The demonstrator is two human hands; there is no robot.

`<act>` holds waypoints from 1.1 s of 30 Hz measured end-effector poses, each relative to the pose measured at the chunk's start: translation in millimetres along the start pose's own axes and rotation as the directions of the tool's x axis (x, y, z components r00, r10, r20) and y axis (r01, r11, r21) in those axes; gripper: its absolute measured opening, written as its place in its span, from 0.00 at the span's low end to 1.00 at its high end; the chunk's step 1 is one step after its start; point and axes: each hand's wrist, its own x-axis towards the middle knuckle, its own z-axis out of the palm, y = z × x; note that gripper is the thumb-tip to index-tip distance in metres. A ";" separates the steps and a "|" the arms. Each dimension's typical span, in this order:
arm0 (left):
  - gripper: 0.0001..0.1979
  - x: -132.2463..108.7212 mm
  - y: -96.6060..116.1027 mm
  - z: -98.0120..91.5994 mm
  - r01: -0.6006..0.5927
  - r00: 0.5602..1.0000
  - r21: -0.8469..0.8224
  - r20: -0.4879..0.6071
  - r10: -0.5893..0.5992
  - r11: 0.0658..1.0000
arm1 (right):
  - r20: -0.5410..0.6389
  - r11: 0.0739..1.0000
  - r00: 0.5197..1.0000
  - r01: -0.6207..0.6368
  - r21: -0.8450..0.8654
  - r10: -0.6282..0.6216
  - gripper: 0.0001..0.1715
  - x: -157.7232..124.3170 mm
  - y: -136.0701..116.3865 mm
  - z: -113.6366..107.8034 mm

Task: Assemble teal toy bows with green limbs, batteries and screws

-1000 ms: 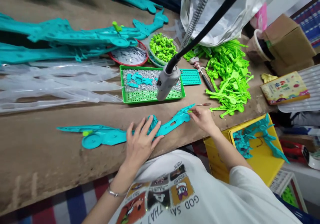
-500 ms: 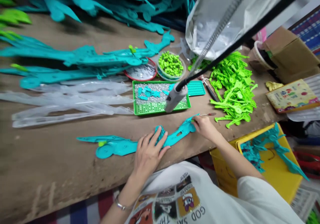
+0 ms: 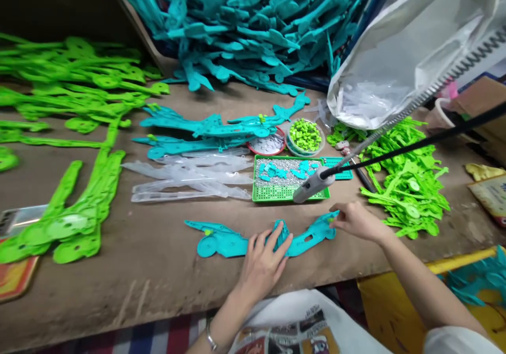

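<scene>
Honestly can't make out a single word here. My white shirt (image 3: 294,309) at the bottom middle has tiny lines of lettering (image 3: 310,311) above its picture panels, but they're tilted and way too blurry to read. The yellowish printed box (image 3: 490,193) at the right edge gets cut off by the frame, and any writing on the red-and-yellow printed thing (image 3: 18,277) lower left is just mush.

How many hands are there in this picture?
2. The left hand rests over the middle of the long teal plastic piece; the right hand is at its right end. No others show.
</scene>
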 end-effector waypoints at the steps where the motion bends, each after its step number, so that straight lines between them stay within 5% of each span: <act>1: 0.26 0.9 -4.2 -8.1 -0.021 1.000 -0.003 -0.005 0.021 1.000 | -0.027 0.998 0.999 0.018 0.053 -0.016 0.15 3.4 1.5 -18.5; 4: 0.27 8.9 -28.6 -50.0 -0.089 0.996 -0.018 -0.015 0.089 0.996 | -0.269 0.989 0.960 0.110 0.103 -0.078 0.15 32.9 2.6 -80.0; 6: 0.30 19.2 -55.5 -88.7 -0.113 0.993 -0.013 -0.025 0.112 0.994 | -0.447 0.978 0.890 0.164 0.131 -0.089 0.14 70.3 -0.9 -117.4; 8: 0.33 33.3 -89.5 -128.4 -0.130 0.989 -0.017 -0.066 0.129 0.991 | -0.502 0.947 0.858 0.243 0.208 -0.110 0.14 118.6 -7.9 -145.5; 12: 0.28 66.0 -163.3 -185.6 -0.172 0.978 -0.012 -0.118 0.170 0.985 | -0.562 0.940 0.807 0.311 0.143 -0.181 0.14 222.7 -25.2 -166.5; 15: 0.24 83.3 -206.5 -203.7 -0.092 0.995 -0.069 -0.054 0.088 0.993 | -0.489 0.957 0.836 0.290 0.010 -0.248 0.17 286.9 -35.4 -158.7; 18: 0.25 95.0 -233.6 -211.9 -0.009 1.000 -0.146 -0.012 0.007 0.989 | -0.404 0.948 0.861 0.312 -0.063 -0.310 0.23 334.9 -43.1 -144.0; 22: 0.30 120.7 -258.3 -211.6 0.047 0.988 -0.136 -0.140 -0.066 0.990 | -0.274 0.931 0.892 0.319 -0.178 -0.359 0.36 383.6 -52.0 -129.2; 29: 0.30 164.4 -298.6 -156.8 0.127 0.991 0.012 -0.050 -0.126 0.992 | -0.097 0.910 0.958 0.219 -0.351 -0.268 0.55 431.6 -55.8 -128.4; 33: 0.40 163.4 -304.3 -132.8 0.148 0.989 0.074 -0.019 -0.147 0.986 | -0.088 0.895 0.959 0.216 -0.390 -0.269 0.53 431.6 -51.9 -136.6</act>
